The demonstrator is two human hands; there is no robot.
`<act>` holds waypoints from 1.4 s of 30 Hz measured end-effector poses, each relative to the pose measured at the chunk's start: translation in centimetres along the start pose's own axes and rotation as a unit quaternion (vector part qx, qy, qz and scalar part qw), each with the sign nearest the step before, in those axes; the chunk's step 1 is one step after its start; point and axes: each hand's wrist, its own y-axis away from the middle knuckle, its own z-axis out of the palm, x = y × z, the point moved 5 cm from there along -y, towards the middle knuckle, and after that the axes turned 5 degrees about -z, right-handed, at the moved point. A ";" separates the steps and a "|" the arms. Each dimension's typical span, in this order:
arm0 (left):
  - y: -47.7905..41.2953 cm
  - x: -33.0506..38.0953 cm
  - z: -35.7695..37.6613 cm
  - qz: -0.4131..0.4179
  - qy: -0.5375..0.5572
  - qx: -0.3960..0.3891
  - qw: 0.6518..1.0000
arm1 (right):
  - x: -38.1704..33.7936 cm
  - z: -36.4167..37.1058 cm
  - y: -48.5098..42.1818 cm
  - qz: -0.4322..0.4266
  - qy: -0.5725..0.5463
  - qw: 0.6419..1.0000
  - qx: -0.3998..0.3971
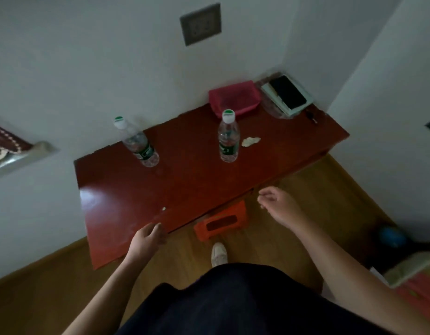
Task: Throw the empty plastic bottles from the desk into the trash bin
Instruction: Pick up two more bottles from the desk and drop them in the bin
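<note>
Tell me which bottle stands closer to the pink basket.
The right-hand bottle, standing just in front of the pink basket beside a crumpled scrap. The other bottle stands far left near the wall.

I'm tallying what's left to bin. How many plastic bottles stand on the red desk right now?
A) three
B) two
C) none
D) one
B: one bottle stands near the desk's left back edge, another bottle before the pink basket; both hands are empty.
</note>
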 end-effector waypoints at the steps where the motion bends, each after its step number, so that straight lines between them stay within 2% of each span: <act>1: -0.6 0.4 -0.7 0.002 0.011 0.010 1.000 | -1.2 0.2 -1.0 -0.012 0.002 1.000 0.004; 7: -4.7 5.0 -4.2 0.040 0.007 0.059 0.997 | -7.7 0.1 -6.0 -0.060 -0.009 0.995 0.078; 11: -8.7 8.7 -7.0 0.051 0.059 0.109 0.991 | -10.9 0.0 -8.9 -0.073 -0.020 0.989 0.130; 17: -13.7 13.4 -8.8 0.099 0.091 0.109 0.985 | -13.5 0.5 -11.3 -0.109 -0.012 0.983 0.148; 24: -16.0 14.8 -8.8 0.111 0.098 0.146 0.978 | -14.1 0.2 -13.5 -0.109 0.005 0.981 0.160; 31: -15.5 15.2 -8.1 0.114 0.133 0.133 0.976 | -14.3 -0.5 -13.2 -0.156 0.001 0.979 0.130; 35: -13.0 14.3 -7.9 0.101 0.175 0.157 0.967 | -14.5 -2.0 -13.1 -0.192 -0.021 0.976 0.096; 39: -8.0 12.4 -7.8 0.071 0.225 0.207 0.949 | -15.2 -2.5 -13.3 -0.227 -0.018 0.973 0.036; 42: -3.1 10.3 -7.5 0.042 0.272 0.254 0.927 | -16.4 -1.7 -13.5 -0.262 -0.015 0.964 -0.044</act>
